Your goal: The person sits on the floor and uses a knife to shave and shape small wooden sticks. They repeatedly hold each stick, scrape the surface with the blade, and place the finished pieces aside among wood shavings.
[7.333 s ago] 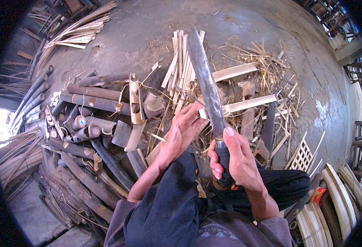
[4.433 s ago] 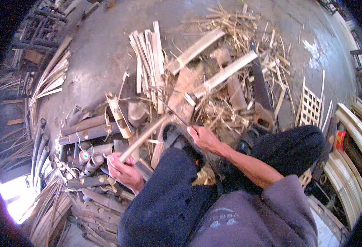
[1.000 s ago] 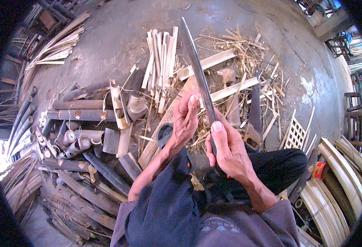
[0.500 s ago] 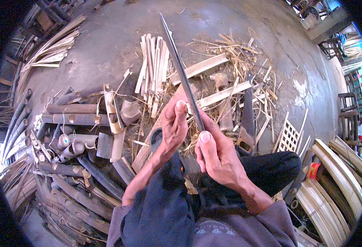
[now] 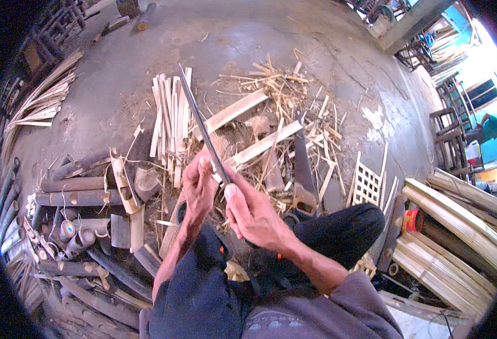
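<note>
A long, dark-bladed knife (image 5: 197,116) points away from me and up to the left. My right hand (image 5: 257,217) is closed round its near end, with the thumb laid along the top. Beside the blade's lower part is my left hand (image 5: 199,189), its fingers curled and its thumb raised close to the metal. A small pale bit shows between that hand and the blade, but what the left fingers grip is hidden. Beyond both hands lie split bamboo pieces (image 5: 231,113) on the floor.
A handsaw (image 5: 303,164) lies among shavings past my right knee. Bamboo tubes (image 5: 79,198) crowd the left, and pale strips (image 5: 169,121) lie ahead. At right are a woven lattice (image 5: 367,183), stacked slats (image 5: 457,220) and a red can (image 5: 412,220). Another person (image 5: 488,127) is far right.
The view has turned to the right, so the floor and piles sit further left. The knife looks shorter and its tip sits lower in the picture. Both hands keep similar grips.
</note>
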Demonstrator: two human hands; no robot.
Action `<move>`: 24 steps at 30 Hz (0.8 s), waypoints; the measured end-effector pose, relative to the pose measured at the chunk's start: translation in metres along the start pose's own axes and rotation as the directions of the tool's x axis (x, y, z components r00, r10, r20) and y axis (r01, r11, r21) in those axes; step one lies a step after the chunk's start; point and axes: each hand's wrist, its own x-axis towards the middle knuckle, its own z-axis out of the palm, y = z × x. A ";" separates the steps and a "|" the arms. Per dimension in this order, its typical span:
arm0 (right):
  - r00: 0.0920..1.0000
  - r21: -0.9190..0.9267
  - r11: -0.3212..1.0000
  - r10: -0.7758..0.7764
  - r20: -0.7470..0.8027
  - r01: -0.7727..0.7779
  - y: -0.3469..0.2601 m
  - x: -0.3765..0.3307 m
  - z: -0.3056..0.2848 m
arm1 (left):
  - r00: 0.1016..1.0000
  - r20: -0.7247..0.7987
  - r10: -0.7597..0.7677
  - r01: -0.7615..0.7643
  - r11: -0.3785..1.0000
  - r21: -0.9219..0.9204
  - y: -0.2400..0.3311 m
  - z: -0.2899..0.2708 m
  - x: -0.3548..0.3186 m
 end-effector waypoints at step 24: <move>0.984 -0.300 0.945 -0.163 -0.076 0.134 0.070 0.015 -0.002 | 0.925 -0.299 0.234 -0.114 0.923 0.368 0.038 -0.026 -0.021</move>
